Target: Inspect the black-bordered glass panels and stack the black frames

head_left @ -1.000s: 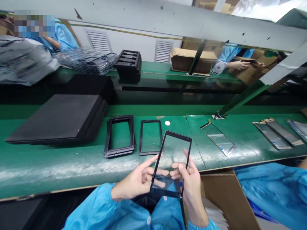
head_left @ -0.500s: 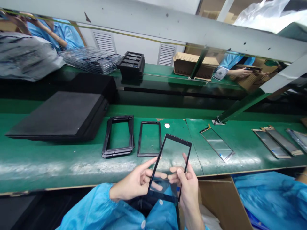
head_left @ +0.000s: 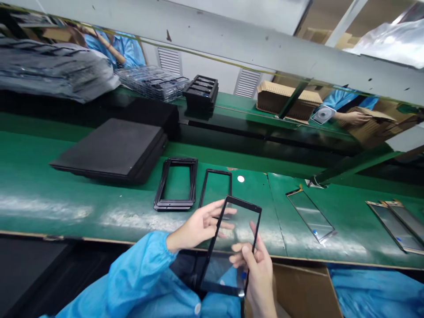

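Pinching a clear, rectangular glass panel with a thin black border (head_left: 241,229) by its lower right edge in the grip of the bare right hand (head_left: 258,267), with the thumb in front and fingers visible through the glass behind, likely to leave most of the clear middle untouched. Reaching along the opposite edge with the bare left hand (head_left: 195,227), with fingers parted and partly visible through the glass, probably for steadying; impossible to tell whether pinching that edge or only resting against it. Holding the panel slanted over the near edge of the glossy green table (head_left: 99,207), perhaps for a clear view through it. Facing a single slim black rectangular frame (head_left: 218,172), laid flat and partly hidden behind the left hand and panel, just beside a stack of similar black frames (head_left: 174,204), presumably set near for easy reach. Having, well to the right, a loose dark-edged glass panel (head_left: 311,216) lying diagonally, apart from overlapping grey glass panels (head_left: 394,227), perhaps bunched for space.
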Demonstrator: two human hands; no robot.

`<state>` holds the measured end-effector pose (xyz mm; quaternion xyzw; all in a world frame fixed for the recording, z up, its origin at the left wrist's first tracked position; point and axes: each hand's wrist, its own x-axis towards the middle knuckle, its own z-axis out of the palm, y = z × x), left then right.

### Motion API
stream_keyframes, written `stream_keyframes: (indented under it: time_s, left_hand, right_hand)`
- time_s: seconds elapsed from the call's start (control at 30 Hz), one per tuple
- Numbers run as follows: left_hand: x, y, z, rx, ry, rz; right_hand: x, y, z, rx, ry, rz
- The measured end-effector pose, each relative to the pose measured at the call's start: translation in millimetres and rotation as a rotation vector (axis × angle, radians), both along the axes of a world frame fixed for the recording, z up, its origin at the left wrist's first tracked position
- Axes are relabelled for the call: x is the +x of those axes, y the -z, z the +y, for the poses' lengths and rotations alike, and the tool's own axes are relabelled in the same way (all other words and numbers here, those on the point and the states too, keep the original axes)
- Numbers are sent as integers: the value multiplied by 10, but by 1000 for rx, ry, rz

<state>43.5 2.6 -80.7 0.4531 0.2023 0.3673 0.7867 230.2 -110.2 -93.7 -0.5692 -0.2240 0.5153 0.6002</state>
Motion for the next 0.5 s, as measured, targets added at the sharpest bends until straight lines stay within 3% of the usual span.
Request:
stream_keyframes:
  time_s: [0.2,0.37,0.5]
  left_hand:
    - [34,-82,77,-147,-102,93]
    - [5,-78,-169,-208,-112,134]
    - [-66,-43,-329,-179,-227,236]
  right_hand:
    - [-48,69,-55,-6,-5,12]
    - [-43,61,78,33,198,169]
    - [-94,67,100,41,218,261]
